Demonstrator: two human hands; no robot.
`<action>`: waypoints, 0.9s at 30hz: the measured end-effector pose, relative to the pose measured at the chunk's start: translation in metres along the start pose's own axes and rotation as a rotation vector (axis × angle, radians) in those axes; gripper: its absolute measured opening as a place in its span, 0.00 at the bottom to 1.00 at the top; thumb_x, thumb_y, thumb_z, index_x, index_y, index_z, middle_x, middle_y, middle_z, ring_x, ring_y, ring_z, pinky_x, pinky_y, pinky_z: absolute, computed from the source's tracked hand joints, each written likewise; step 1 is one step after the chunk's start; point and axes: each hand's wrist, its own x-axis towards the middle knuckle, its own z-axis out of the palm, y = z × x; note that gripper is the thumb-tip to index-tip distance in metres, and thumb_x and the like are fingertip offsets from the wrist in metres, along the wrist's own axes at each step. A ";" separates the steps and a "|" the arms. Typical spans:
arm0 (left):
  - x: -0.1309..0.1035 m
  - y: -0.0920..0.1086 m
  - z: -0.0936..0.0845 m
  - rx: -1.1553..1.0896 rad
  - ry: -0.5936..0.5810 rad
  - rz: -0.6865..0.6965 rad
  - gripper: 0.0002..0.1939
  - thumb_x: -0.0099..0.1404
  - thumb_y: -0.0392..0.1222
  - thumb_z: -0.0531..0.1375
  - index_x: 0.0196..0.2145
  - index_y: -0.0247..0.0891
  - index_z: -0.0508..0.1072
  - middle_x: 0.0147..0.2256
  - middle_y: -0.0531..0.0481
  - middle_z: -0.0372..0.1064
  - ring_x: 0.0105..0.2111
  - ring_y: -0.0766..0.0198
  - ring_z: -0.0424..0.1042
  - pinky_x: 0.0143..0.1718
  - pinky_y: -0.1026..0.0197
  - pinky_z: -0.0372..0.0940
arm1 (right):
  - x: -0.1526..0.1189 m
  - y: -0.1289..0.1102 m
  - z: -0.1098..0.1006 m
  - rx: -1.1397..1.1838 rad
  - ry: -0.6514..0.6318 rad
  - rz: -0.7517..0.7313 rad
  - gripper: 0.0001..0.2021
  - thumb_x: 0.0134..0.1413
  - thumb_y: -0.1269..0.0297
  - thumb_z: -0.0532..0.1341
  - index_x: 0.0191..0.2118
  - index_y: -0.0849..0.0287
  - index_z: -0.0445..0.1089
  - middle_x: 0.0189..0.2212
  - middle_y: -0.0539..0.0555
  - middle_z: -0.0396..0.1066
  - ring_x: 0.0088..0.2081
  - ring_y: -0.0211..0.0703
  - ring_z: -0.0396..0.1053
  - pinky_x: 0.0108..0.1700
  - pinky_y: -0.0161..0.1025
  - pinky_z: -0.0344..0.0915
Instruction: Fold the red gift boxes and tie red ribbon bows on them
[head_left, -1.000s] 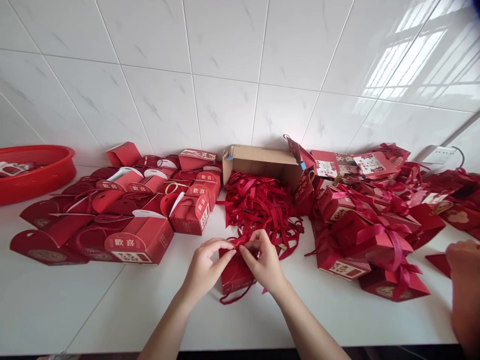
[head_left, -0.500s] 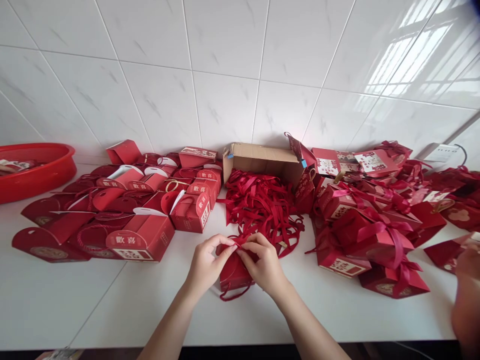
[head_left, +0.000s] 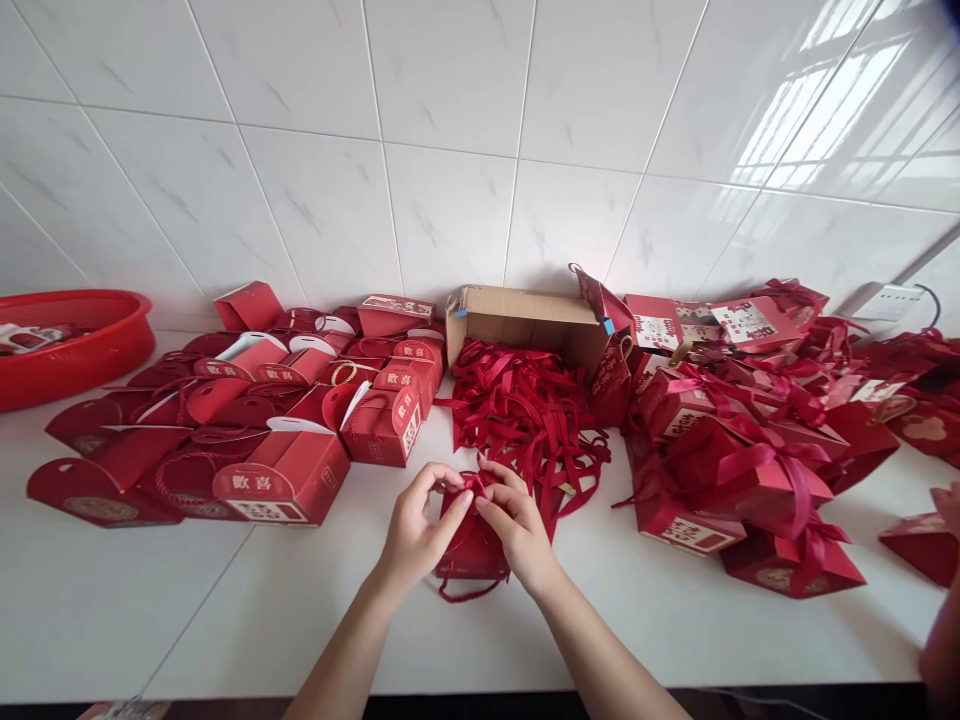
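A red gift box stands on the white table between my two hands, its cord handle hanging at the near side. On top of it lies a red ribbon, gathered into a small loop. My left hand pinches the ribbon between thumb and forefinger. From the other side my right hand grips it too, fingertips close to those of the left. Just behind the hands, a heap of loose red ribbons spills out of a cardboard box.
Rows of red boxes without bows fill the left side. Boxes tied with ribbon bows are piled on the right. A red plastic basin sits far left. Another person's hand shows at the right edge, by a red box.
My fingers have shifted slightly on the ribbon, and a loop now shows between them. The other person's hand and the box beside it have moved right.
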 end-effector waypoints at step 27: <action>-0.010 -0.014 -0.009 0.073 -0.017 -0.001 0.06 0.63 0.37 0.59 0.34 0.41 0.77 0.36 0.47 0.77 0.40 0.57 0.77 0.44 0.56 0.71 | -0.016 -0.044 -0.042 -0.570 -0.187 -0.266 0.10 0.55 0.67 0.64 0.44 0.52 0.75 0.29 0.50 0.76 0.30 0.43 0.71 0.40 0.43 0.65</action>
